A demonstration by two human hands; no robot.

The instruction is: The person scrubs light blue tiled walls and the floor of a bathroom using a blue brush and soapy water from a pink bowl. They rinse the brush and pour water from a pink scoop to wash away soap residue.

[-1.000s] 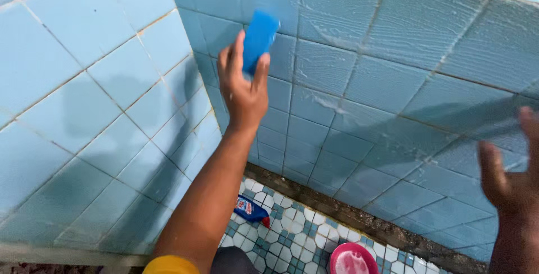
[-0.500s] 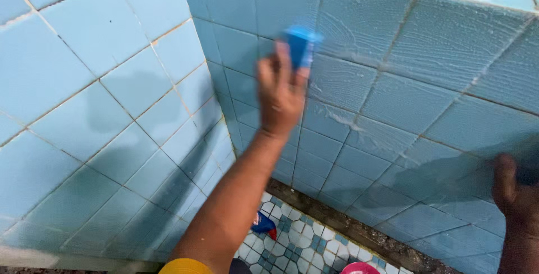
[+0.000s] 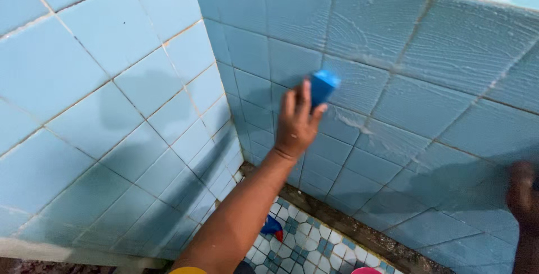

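Brush (image 3: 324, 85) sits just above the middle of the frame, blue and pressed against the soapy wall (image 3: 426, 55). Your left hand (image 3: 297, 122) is closed around its lower end, fingers wrapped up the back, arm reaching in from the bottom centre. It looks like light, stiff plastic, and with suds about it will likely be slick, so keep hold of the body low down, thumb and fingers on opposite sides. Your right hand (image 3: 522, 195) is a blur at the right edge, against the wall; whether it is open or closed cannot be told. At the bottom of the frame, beside your forearm, a blue and red bottle (image 3: 272, 227) lies on the patterned floor (image 3: 314, 246), and a pink rim (image 3: 364, 271) just shows.
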